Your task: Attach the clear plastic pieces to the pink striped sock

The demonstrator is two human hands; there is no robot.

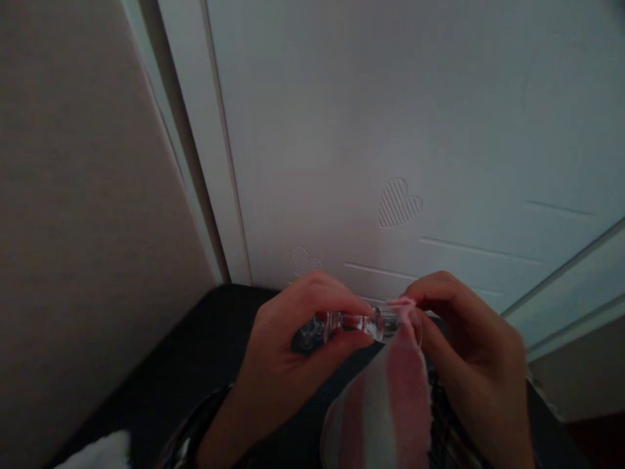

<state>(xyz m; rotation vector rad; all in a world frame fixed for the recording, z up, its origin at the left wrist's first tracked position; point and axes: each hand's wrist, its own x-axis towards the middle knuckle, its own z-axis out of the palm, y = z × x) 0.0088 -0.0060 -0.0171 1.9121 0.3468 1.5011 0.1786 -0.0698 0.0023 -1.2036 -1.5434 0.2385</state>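
My left hand [297, 352] pinches a clear glass piece [359, 322] by its narrow stem between thumb and fingers. The glass lies sideways, with knobbed, rounded parts along it; its exact kind I cannot make out. At its right end, my right hand [469, 365] grips the top of a pink-and-white striped cloth [383, 404] with closed fingers. The cloth's bunched edge sits against the glass end, and the rest hangs down between my hands. Part of the right fingertips is hidden behind the cloth and glass.
A dark surface [195, 352] lies below my hands. Behind it stands a white panel [312, 130] with embossed hearts and lines. A beige wall [88, 195] rises at left. Something white [100, 451] shows at the lower left edge.
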